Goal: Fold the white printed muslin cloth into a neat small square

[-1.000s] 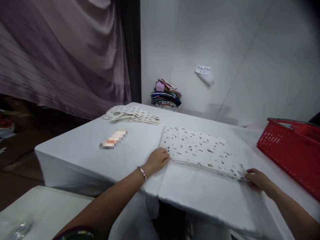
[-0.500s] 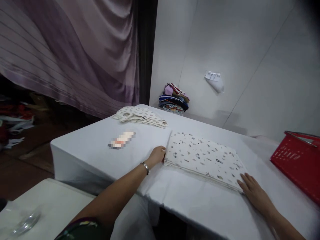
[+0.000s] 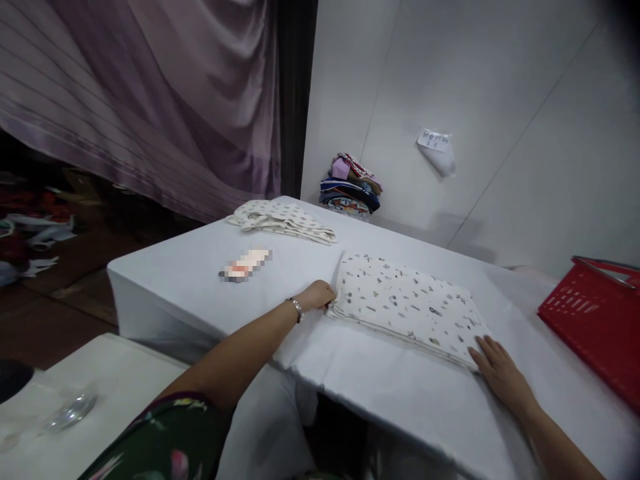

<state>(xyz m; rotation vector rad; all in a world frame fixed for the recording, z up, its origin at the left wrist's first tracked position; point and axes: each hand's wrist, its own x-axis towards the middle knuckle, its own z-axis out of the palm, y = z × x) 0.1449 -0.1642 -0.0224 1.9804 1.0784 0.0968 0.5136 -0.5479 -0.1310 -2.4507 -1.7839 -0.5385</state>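
Observation:
A folded white fabric (image 3: 405, 307) with a small scattered print lies flat in layers on the white-covered table (image 3: 405, 400). At its left edge is my left hand (image 3: 319, 294), fingers closed around the layers near the front corner; the fingertips are partly hidden. My right hand (image 3: 501, 375) rests palm down, fingers stretched out, with the fingertips on the fabric's front right corner. Farther back on the left lies a second, loosely bunched fabric (image 3: 283, 221) with a similar print.
A pixelated flat object (image 3: 246, 265) lies left of my left hand. The red basket (image 3: 590, 320) stands at the right. Folded textiles (image 3: 350, 187) are stacked against the wall. A lower white surface (image 3: 120, 373) with a clear item adjoins at the left, below a hanging purple curtain (image 3: 200, 100).
My left hand has shifted slightly along the fabric's left edge, and the layers at that corner look a little lifted. The right hand stays at its corner. The whole view has tilted slightly.

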